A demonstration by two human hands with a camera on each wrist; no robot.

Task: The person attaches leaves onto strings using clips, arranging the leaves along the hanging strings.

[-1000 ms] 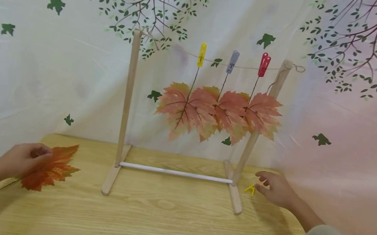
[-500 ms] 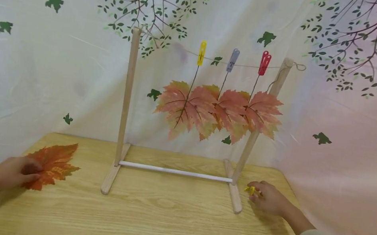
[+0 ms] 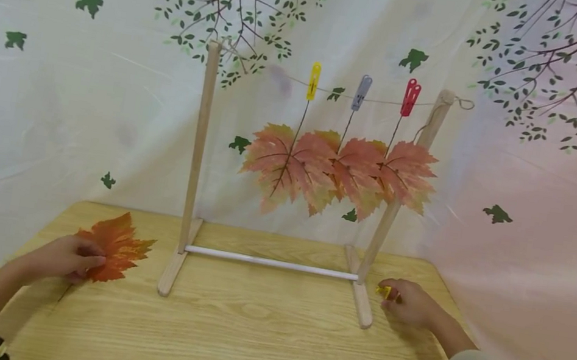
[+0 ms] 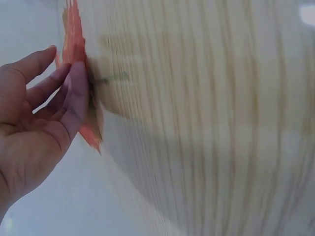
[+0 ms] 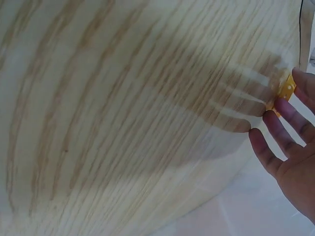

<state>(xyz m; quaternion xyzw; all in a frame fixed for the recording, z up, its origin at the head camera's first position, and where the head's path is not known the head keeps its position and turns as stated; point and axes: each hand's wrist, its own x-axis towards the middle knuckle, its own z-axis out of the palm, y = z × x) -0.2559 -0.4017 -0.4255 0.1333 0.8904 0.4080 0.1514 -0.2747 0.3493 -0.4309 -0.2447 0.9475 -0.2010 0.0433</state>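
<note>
At the table's left side, my left hand point(image 3: 64, 259) pinches an orange-red artificial maple leaf point(image 3: 118, 248) by its near part. The leaf's dark stem trails out below the hand. In the left wrist view the fingers point(image 4: 76, 91) lie against the leaf point(image 4: 75, 37), just over the wood. My right hand point(image 3: 409, 304) holds a small yellow clothespin point(image 3: 386, 292) between thumb and fingers, low at the table's right side. The right wrist view shows part of the clothespin point(image 5: 287, 88) at the fingertips; the rest is hidden.
Between the hands stands a wooden frame point(image 3: 198, 149) with a white crossbar point(image 3: 271, 262). On its string point(image 3: 382, 101), yellow point(image 3: 314, 82), grey point(image 3: 361, 93) and red point(image 3: 411, 97) clothespins hold pinkish leaves point(image 3: 291, 162). A printed cloth point(image 3: 156, 94) hangs behind the table point(image 3: 244, 334).
My left hand drew back, then moved right, carrying the orange leaf along and turning it. My right hand came down to the yellow clothespin and took hold of it.
</note>
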